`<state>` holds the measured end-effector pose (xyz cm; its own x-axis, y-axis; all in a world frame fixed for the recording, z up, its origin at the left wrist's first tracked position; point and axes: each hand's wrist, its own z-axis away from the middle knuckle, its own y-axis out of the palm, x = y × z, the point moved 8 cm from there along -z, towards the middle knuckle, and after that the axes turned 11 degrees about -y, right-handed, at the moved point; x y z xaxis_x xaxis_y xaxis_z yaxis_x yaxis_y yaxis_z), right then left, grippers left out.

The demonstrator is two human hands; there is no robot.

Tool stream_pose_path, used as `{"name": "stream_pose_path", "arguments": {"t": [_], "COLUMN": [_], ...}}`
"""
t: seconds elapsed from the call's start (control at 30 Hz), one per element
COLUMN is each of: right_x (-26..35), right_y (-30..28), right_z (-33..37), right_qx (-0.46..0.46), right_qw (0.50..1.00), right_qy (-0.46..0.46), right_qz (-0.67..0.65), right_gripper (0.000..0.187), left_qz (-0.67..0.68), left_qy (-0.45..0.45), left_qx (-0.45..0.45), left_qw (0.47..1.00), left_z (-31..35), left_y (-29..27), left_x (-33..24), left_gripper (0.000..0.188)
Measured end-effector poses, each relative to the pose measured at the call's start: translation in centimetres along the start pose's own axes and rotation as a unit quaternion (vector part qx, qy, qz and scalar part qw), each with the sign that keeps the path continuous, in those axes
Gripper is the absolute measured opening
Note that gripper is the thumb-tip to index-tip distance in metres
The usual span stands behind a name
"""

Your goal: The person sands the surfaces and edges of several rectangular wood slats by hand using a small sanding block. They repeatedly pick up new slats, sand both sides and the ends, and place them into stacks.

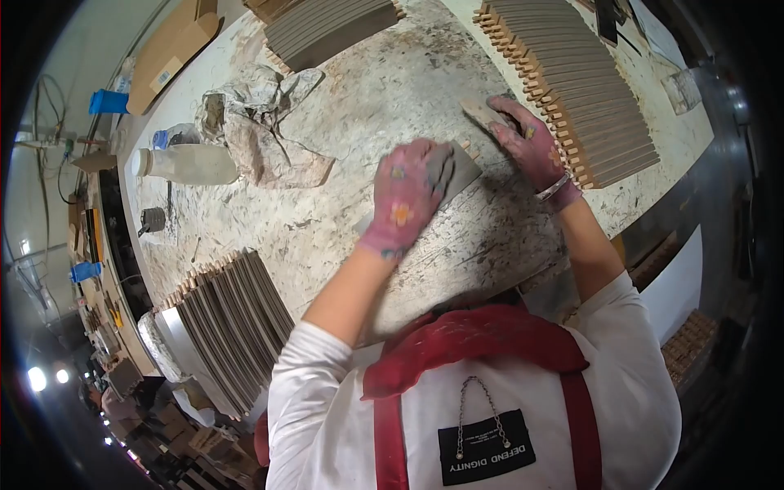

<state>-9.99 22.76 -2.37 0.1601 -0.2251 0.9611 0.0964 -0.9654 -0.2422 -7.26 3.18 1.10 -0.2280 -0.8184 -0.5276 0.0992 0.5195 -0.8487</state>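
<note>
At the middle of the stained surface (pixel 359 106), one grey slat (pixel 464 173) with wooden pegs (pixel 470 149) at its end seems to be partway through handling, since it is held apart from the others. Three groups of like pieces are laid around it: a right stack (pixel 584 90), a far stack (pixel 335 33) and a near-left stack (pixel 237 327). Which of these are finished and which are waiting cannot be told, so how much is left can only be guessed at.

The slat is set slantwise, its pegged end turned up toward the right. Its middle is covered by the left hand (pixel 408 196): the back of the hand is turned up, the fingers are bent in over the slat, and it appears to be held down on the surface. By the right hand (pixel 529 147), a thin, pale strip (pixel 480 113) is pinched between thumb and fingers, the strip being pointed to the upper left, near the pegs but apparently apart from them. Both forearms are held forward and slanted inward at the wrists, the left across toward the right, the right back toward the left. A rag (pixel 278 159) and a bottle (pixel 192 164) are placed well apart, on the left.
</note>
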Motion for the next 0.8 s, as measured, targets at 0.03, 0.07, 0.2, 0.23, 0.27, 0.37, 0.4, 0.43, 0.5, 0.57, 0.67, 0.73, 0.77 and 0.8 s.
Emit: {"name": "stream_pose_path", "arguments": {"t": [0.03, 0.07, 0.2, 0.23, 0.27, 0.37, 0.4, 0.43, 0.5, 0.57, 0.67, 0.73, 0.77, 0.8], "right_x": [-0.7, -1.4, -2.8, -3.0, -3.2, -3.2, -2.8, -2.4, -0.9, 0.2, 1.5, 2.6, 2.7, 2.9], "right_y": [-0.2, -0.5, -0.3, -0.3, -0.3, -0.2, -0.3, -0.2, 0.4, 0.7, 0.8, 1.1, 1.5, 2.0], "right_z": [0.2, 0.4, 1.6, 1.5, 1.4, 1.3, 1.3, 1.3, 1.5, 1.2, 0.7, 0.1, -0.1, -0.2], "right_qx": [-0.02, -0.04, -0.092, -0.086, -0.079, -0.067, -0.064, -0.059, -0.025, -0.001, 0.027, 0.057, 0.067, 0.077], "right_qw": [0.999, 0.995, 0.991, 0.992, 0.994, 0.996, 0.998, 0.998, 1.0, 0.999, 0.992, 0.976, 0.97, 0.963], "right_qy": [0.004, 0.008, 0.021, 0.015, 0.01, -0.007, -0.013, -0.019, -0.007, -0.003, -0.04, -0.104, -0.116, -0.128], "right_qz": [-0.048, -0.096, -0.097, -0.088, -0.079, -0.051, -0.024, 0.002, 0.017, 0.046, 0.121, 0.181, 0.203, 0.226], "right_gripper": [0.048, 0.048, 0.044, 0.044, 0.044, 0.045, 0.045, 0.045, 0.044, 0.043, 0.041, 0.042, 0.042, 0.043], "left_qz": [-0.017, -0.02, -0.036, -0.053, -0.071, -0.115, -0.125, -0.122, -0.115, -0.098, -0.047, -0.031, -0.023, -0.022], "left_qy": [0.035, 0.063, 0.099, 0.101, 0.103, 0.131, 0.142, 0.138, 0.13, 0.117, 0.118, 0.106, 0.101, 0.1], "left_qx": [-0.036, -0.028, 0.021, 0.03, 0.039, 0.028, 0.018, 0.018, 0.017, 0.032, 0.029, 0.01, 0.001, -0.003], "left_qw": [0.999, 0.997, 0.994, 0.993, 0.991, 0.984, 0.982, 0.983, 0.985, 0.988, 0.992, 0.994, 0.995, 0.995], "left_z": [-1.1, -2.1, -3.0, -3.0, -3.1, -2.7, -2.4, -2.0, -0.8, 0.6, 1.9, 2.5, 2.7, 2.8], "left_y": [-0.4, 0.1, 1.6, 1.5, 1.4, 1.5, 1.5, 1.5, 1.0, 0.9, 1.0, 1.1, 1.1, 1.1], "left_x": [-0.5, -0.6, 0.7, 0.4, -0.1, -0.7, -0.8, -0.7, -0.5, -0.6, -0.8, -0.3, -0.2, -0.1], "left_gripper": [0.023, 0.022, 0.026, 0.028, 0.029, 0.031, 0.032, 0.032, 0.034, 0.041, 0.049, 0.048, 0.048, 0.048]}}
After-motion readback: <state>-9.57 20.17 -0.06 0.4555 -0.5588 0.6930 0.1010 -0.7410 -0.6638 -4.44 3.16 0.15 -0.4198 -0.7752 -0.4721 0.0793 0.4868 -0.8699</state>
